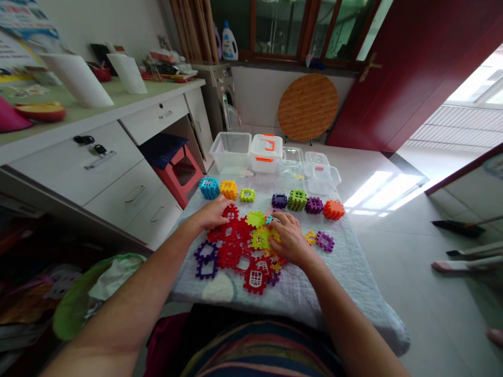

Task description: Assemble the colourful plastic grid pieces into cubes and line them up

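Observation:
My left hand [216,212] is at the upper left of a loose pile, with its fingers closed on the edge of a red interlocking tile [231,212]. Over the pile's right side, my right hand [290,236] is curled, its fingers on a light-blue tile [272,219] that they partly cover. Yellow-green tiles [260,239] lie beside and under those fingers. More red tiles [229,255] spread below, among them one with a white lattice window [255,278]. Dark purple frame tiles [206,268] lie at the pile's left. Some tiles are hidden by my right hand.
Behind the pile stand tile stacks: blue [209,188], orange-yellow [228,189], green [297,200] and orange [334,209], among several. Clear plastic boxes [231,152] line the cloth-covered table's [306,293] far edge. A white cabinet [118,173] stands left.

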`<state>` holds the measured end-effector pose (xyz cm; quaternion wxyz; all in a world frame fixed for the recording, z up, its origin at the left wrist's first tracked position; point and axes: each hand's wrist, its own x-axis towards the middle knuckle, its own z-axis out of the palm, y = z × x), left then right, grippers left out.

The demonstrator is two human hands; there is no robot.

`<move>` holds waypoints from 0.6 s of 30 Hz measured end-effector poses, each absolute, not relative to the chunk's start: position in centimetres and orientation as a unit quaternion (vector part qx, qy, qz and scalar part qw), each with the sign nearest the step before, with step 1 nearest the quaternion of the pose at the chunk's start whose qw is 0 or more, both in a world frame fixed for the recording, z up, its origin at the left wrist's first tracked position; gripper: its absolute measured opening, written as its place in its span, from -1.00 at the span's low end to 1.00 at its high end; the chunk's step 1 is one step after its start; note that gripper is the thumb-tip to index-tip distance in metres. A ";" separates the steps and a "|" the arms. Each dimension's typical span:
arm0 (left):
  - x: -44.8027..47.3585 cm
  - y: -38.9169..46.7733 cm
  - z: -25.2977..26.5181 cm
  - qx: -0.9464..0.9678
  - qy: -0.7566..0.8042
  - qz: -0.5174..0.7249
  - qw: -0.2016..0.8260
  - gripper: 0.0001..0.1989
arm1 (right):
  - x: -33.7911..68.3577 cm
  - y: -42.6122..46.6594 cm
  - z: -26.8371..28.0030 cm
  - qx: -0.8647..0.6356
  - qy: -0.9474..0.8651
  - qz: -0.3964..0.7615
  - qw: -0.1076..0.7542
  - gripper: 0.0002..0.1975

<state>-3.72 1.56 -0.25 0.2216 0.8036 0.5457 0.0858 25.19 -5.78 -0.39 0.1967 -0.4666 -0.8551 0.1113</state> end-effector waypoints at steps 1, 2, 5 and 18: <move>-3.8 1.6 0.0 0.802 0.549 0.085 0.220 -0.53 | 26.0 -5.8 -0.4 -0.469 -0.850 0.109 0.211 -0.76; -3.9 1.5 0.2 0.801 0.551 0.086 0.217 -0.59 | 26.8 -5.9 -0.5 -0.473 -0.845 0.106 0.227 -0.76; -4.3 1.1 0.8 0.806 0.551 0.113 0.186 -0.80 | 29.5 -6.1 -0.9 -0.484 -0.824 0.088 0.282 -0.80; -4.3 -0.9 0.3 0.807 0.539 0.143 0.194 -0.60 | 33.0 -6.7 -4.7 -0.525 -0.742 0.025 0.415 -0.86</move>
